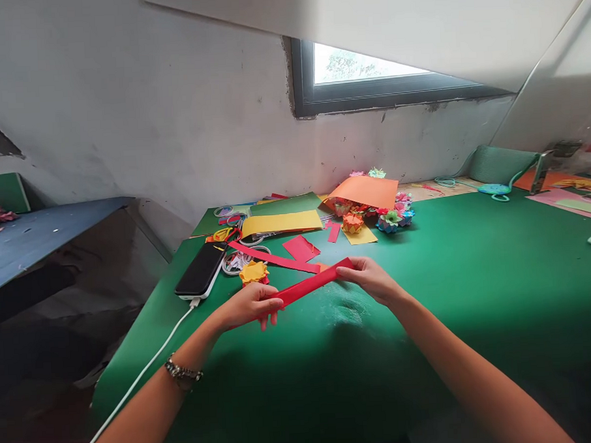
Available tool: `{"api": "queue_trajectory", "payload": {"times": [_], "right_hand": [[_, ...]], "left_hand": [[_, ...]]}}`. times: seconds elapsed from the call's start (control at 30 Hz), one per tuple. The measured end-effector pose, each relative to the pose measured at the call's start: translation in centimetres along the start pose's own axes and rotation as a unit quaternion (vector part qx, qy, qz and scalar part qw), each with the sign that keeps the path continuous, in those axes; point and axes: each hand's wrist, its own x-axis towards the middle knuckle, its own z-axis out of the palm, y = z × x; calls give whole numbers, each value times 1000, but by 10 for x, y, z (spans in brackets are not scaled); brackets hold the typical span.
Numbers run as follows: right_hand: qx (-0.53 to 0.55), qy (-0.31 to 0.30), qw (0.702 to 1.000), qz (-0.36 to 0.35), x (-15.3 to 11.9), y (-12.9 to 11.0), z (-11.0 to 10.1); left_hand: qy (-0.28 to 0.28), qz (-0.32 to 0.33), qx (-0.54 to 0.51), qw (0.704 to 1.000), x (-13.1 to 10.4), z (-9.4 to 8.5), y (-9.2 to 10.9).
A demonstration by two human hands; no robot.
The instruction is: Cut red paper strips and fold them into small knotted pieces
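Note:
A red paper strip (311,285) is stretched between my two hands above the green table, its right end higher than its left. My left hand (253,305) pinches the left end between thumb and fingers. The right end is held by my right hand (369,277), thumb and fingers closed on it. Just behind the strip lie a longer red strip (272,257) and a red paper piece (301,248). A yellow folded paper flower (254,273) stands close behind my left hand.
A phone (201,271) with a white cable lies at the left on the green table (473,259). Farther back are yellow paper (282,223), scissors (230,234), an orange sheet (365,191) and colourful paper flowers (396,217). A green bag (501,165) is at the back right.

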Motion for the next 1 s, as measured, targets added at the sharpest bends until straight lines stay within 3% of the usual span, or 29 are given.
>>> {"api": "queue_trajectory", "payload": {"times": [0.2, 0.4, 0.63, 0.87, 0.93, 1.0], "right_hand": [[112, 94, 989, -13, -3, -6, 9], [138, 129, 981, -32, -4, -3, 13], [119, 149, 980, -64, -9, 4, 14], [-18, 168, 978, -125, -8, 19, 7], [-150, 199, 953, -174, -9, 17, 7], [-308, 210, 895, -243, -13, 9, 13]], "left_hand": [[6, -11, 8, 1000, -3, 3, -3], [-27, -11, 52, 998, -3, 3, -2], [13, 34, 177, 983, -4, 0, -5], [12, 30, 227, 973, -8, 2, 0], [13, 20, 241, 970, -6, 4, 2], [11, 18, 259, 966, -3, 7, 4]]}}
